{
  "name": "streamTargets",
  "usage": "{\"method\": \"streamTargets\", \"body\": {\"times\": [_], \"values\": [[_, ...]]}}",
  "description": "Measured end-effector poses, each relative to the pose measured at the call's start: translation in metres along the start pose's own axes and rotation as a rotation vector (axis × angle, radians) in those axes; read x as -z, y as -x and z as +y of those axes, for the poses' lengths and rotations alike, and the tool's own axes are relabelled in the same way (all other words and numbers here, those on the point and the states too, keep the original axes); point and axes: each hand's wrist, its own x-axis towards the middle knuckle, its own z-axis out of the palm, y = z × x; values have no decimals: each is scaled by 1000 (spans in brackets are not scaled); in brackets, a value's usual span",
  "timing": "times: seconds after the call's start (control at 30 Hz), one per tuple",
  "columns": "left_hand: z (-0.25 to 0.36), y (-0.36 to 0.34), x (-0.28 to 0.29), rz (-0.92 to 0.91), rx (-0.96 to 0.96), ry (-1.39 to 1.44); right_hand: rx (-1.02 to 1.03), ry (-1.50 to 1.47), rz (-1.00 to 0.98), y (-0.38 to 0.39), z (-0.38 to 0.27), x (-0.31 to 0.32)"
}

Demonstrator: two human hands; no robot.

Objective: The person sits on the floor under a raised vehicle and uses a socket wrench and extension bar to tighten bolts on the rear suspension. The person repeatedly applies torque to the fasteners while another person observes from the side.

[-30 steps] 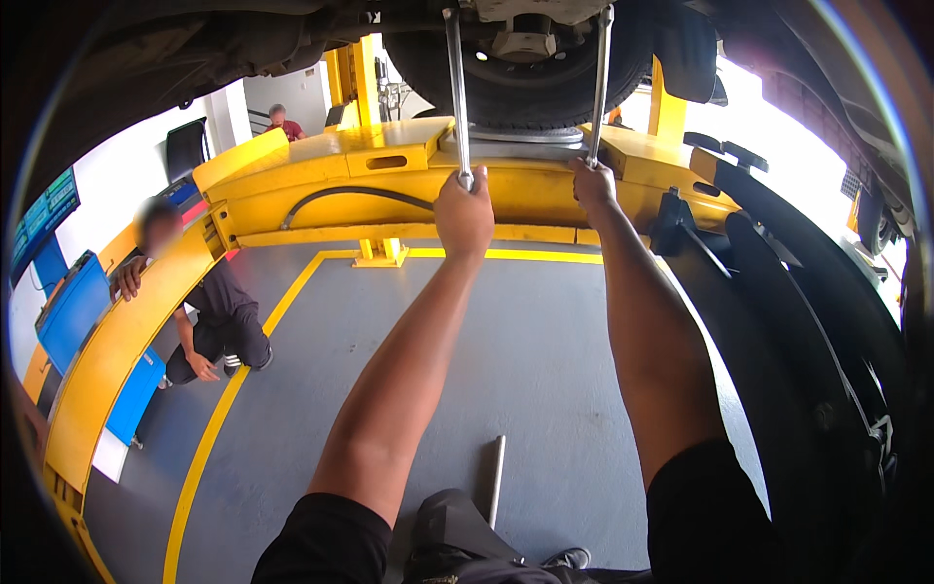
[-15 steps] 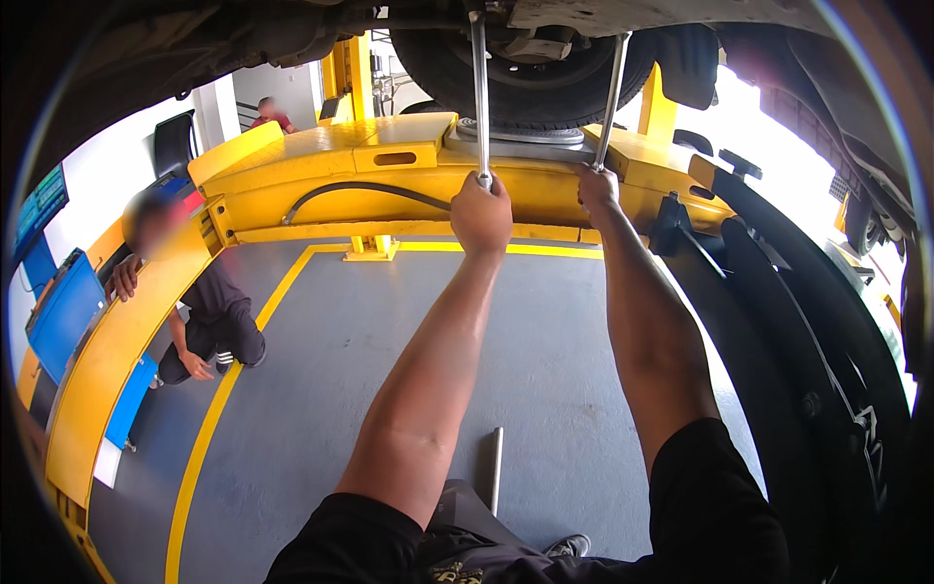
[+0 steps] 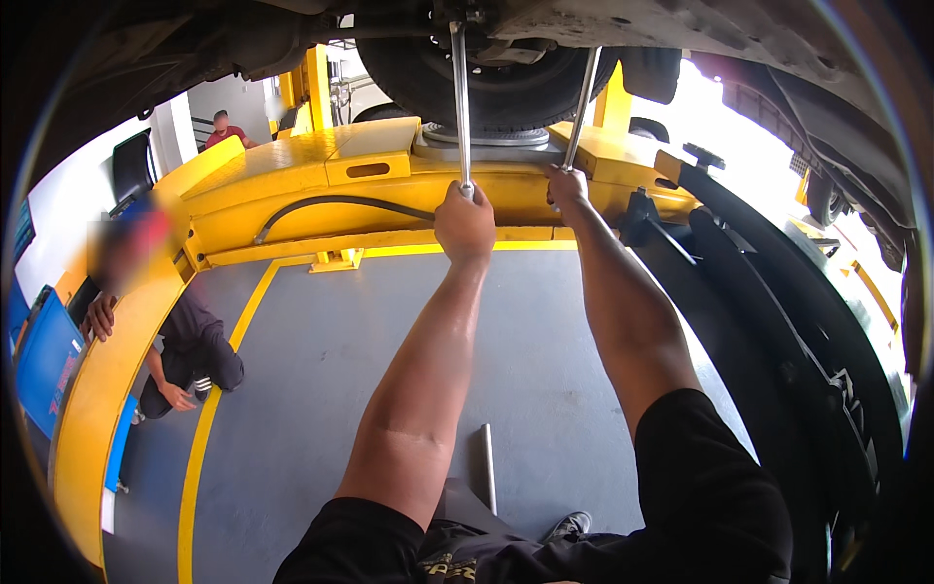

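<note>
Both my arms reach up under a raised car. My left hand [image 3: 465,224] is closed round the lower end of a long chrome wrench [image 3: 461,107], which stands nearly upright. Its top meets the car's underside [image 3: 282,39] near dark parts beside the tyre [image 3: 404,92]. My right hand [image 3: 567,191] grips the lower end of a second long chrome wrench [image 3: 583,107], which leans to the right toward its top. The upper end of that one is hidden behind the underbody. Both hands are in front of the yellow lift beam [image 3: 341,209].
A metal bar [image 3: 488,467] is near my legs. On the left a person [image 3: 195,341] crouches by the yellow lift runway [image 3: 117,389], one hand on it. Farther back is another person [image 3: 224,134]. Black lift parts [image 3: 759,321] run along the right. A black hose [image 3: 341,200] crosses the beam.
The view has shifted, so the beam, wheel and wrenches appear farther left and slightly lower. My hands keep hold of both wrenches, whose lower ends look slightly closer together.
</note>
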Motion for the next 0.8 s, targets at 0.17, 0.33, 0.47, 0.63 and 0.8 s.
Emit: {"method": "streamTargets", "body": {"times": [0.17, 0.33, 0.47, 0.63, 0.8], "values": [[-8, -8, -5, 86, -74, -6, 44, 10, -36, 38, -22, 8], [-7, -15, 6, -24, -34, -42, -46, 16, -124, 63, -21, 25], [-3, 9, 15, -121, 62, 8, -30, 70, -46, 71, -26, 27], [-1, -1, 5, -69, 20, 17, -82, 27, -58, 57, -29, 28], [-6, -3, 5, -42, 15, 20, -42, 11, -83, 58, -25, 25]]}}
